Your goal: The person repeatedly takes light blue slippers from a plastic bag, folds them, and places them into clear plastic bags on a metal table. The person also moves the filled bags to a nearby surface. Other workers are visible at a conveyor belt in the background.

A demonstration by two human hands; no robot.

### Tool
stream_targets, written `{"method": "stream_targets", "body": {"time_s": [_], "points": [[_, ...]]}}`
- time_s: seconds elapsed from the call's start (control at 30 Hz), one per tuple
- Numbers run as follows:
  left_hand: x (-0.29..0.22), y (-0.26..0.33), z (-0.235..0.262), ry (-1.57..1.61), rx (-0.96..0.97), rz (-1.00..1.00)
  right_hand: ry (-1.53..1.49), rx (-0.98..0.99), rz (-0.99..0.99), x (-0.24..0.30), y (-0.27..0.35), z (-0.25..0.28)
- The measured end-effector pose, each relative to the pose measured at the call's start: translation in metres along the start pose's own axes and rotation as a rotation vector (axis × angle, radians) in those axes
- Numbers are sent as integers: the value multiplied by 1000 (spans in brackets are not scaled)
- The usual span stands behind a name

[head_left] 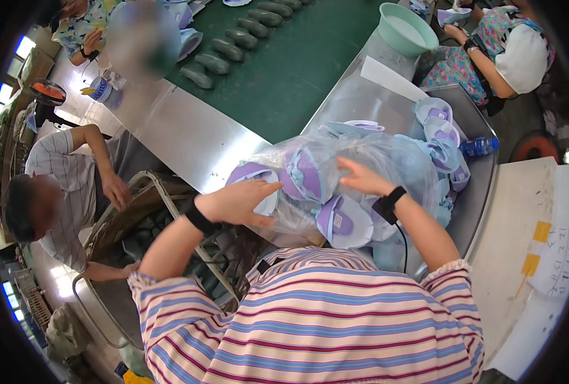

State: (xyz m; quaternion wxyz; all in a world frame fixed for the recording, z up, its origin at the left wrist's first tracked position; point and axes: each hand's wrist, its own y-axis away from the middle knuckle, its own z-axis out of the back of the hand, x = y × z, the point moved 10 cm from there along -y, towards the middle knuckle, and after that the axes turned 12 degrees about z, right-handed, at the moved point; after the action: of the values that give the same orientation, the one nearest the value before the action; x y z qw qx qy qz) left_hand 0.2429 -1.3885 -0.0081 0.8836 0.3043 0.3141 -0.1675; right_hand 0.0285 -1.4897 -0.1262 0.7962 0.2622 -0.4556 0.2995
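My left hand [236, 201] reaches in over a purple and light blue shoe upper [249, 173], its fingers stretched out and thumb apart. Whether it touches the upper I cannot tell. My right hand [364, 178] hovers at a clear plastic bag [387, 160], fingers spread, nothing held. Between my hands another purple upper [304, 176] stands tilted on the plastic. A third upper [343, 222] lies just below it, its purple lining facing up. Both wrists wear black bands, and a cable hangs from the right one.
Several more uppers [439, 128] pile up at the right beside a blue bottle [480, 146]. Ahead runs a green conveyor belt [284, 83] carrying dark shoe lasts [227, 48]. A mint basin [405, 32] stands far right. A person [60, 192] sits at the left by a metal-framed cart [160, 192].
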Motion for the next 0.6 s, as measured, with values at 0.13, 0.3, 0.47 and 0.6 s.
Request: {"method": "stream_targets", "body": {"time_s": [0.13, 0.3, 0.47, 0.6], "points": [[85, -2, -27, -266, -614, 361, 175, -70, -76, 14, -33, 32], [179, -41, -61, -318, -744, 743, 412, 40, 222, 115, -39, -55], [170, 28, 28, 120, -1018, 716, 155, -138, 349, 125, -9, -38], [21, 8, 57, -115, -749, 87, -218, -313, 227, 110, 14, 8]]}}
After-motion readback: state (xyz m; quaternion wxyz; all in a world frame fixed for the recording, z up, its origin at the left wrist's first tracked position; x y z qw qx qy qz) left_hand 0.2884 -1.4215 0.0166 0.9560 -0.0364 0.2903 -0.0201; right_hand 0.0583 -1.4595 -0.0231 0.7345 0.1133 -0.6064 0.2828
